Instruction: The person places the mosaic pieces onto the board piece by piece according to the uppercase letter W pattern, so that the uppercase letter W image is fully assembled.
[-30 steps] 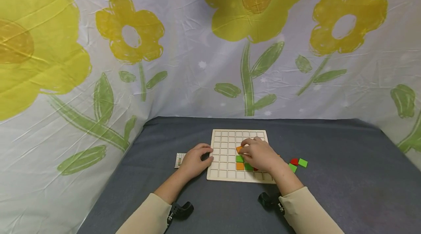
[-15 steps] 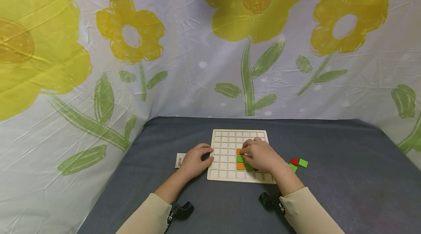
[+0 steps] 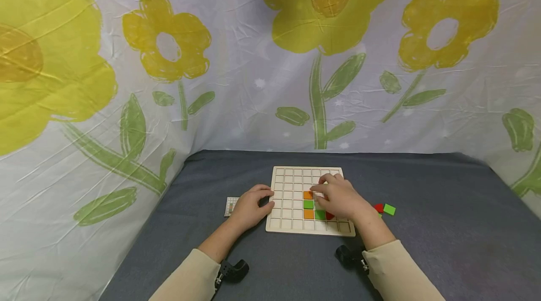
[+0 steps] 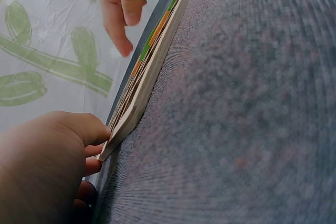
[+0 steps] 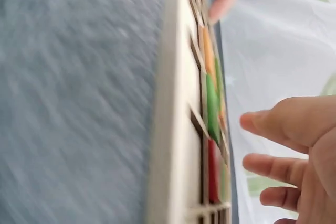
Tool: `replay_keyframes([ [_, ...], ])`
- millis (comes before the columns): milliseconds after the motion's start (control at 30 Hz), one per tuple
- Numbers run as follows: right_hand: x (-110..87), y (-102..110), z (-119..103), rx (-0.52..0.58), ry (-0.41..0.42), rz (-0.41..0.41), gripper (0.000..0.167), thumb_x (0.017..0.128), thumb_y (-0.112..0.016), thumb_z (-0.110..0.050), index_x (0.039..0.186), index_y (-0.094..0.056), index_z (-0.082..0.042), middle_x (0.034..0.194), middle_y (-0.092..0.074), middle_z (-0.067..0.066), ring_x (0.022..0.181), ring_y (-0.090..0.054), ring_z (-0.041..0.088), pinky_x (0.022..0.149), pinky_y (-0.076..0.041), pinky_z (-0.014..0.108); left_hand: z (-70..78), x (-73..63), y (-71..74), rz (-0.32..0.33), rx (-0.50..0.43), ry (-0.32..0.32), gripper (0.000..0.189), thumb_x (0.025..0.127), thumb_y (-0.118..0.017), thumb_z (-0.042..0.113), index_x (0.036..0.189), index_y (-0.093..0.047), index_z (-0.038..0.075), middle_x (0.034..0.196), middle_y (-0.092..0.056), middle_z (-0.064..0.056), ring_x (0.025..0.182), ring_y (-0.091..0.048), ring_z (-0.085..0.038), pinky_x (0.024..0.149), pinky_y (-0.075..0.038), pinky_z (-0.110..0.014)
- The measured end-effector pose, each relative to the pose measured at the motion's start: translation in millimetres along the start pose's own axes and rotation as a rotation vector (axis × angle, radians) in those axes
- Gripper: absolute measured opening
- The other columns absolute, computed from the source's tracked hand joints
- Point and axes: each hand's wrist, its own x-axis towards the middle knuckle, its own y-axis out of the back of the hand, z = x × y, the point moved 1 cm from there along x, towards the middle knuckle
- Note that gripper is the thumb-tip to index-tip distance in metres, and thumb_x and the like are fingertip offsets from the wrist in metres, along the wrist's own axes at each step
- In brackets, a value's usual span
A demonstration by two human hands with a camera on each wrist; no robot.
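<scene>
A square pale wooden grid board lies on the table. My left hand grips its left edge; the left wrist view shows the thumb against the board and fingers beside its rim. Over the right half hovers my right hand, fingers apart and holding nothing, as the right wrist view confirms. In the grid sit an orange tile, a green tile below it, another orange tile, then a green tile and a red tile to its right. The right hand hides cells beneath it.
Right of the board lie a loose red tile and a green tile, with a sliver of another green one by the right wrist. A small printed card lies partly behind the left hand. Flowered cloth hangs behind the dark tablecloth.
My right hand has come off the upper orange tile and shifted slightly right, its fingers spreading. That tile now shows fully in its cell. My left hand has stayed at the board's edge.
</scene>
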Motion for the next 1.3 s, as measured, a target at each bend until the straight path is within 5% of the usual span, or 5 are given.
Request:
replay_keyframes([
  [567, -33.0, 34, 65, 0.232, -0.263, 0.053, 0.033, 0.101, -0.066, -0.017, 0.132, -0.069, -0.004, 0.126, -0.060, 0.021, 0.120, -0.049, 0.045, 0.092, -0.047, 0.061, 3.8, -1.0, 1.3, -0.008, -0.001, 0.004, 0.030, 0.097, -0.073, 0.019, 0.124, -0.074, 0.007, 0.129, -0.065, -0.006, 0.115, -0.064, -0.026, 0.093, -0.053, -0.046],
  [867, -41.7, 39, 82, 0.328, -0.371, -0.051, 0.025, 0.095, -0.074, -0.018, 0.114, -0.074, -0.002, 0.104, -0.065, 0.012, 0.090, -0.057, 0.028, 0.077, -0.051, 0.047, 4.2, -0.6, 1.3, -0.014, -0.007, 0.021, 0.030, 0.097, -0.072, 0.020, 0.125, -0.074, 0.007, 0.131, -0.064, -0.006, 0.115, -0.064, -0.025, 0.093, -0.053, -0.047],
  [1200, -56.4, 42, 90, 0.453, -0.416, -0.207, 0.023, 0.088, -0.082, -0.017, 0.097, -0.067, -0.002, 0.088, -0.063, 0.005, 0.077, -0.057, 0.022, 0.067, -0.049, 0.036, 3.9, -0.4, 1.8, -0.012, -0.004, 0.026, 0.031, 0.097, -0.072, 0.021, 0.125, -0.074, 0.007, 0.130, -0.064, -0.005, 0.115, -0.064, -0.026, 0.093, -0.053, -0.047],
  [1300, -60.5, 44, 95, 0.452, -0.435, -0.200, 0.024, 0.088, -0.082, -0.019, 0.095, -0.066, -0.003, 0.087, -0.062, 0.006, 0.076, -0.056, 0.023, 0.066, -0.046, 0.035, 3.6, -0.4, 1.4, -0.009, -0.008, 0.026, 0.031, 0.097, -0.073, 0.020, 0.125, -0.074, 0.008, 0.130, -0.064, -0.005, 0.115, -0.064, -0.026, 0.093, -0.053, -0.047],
])
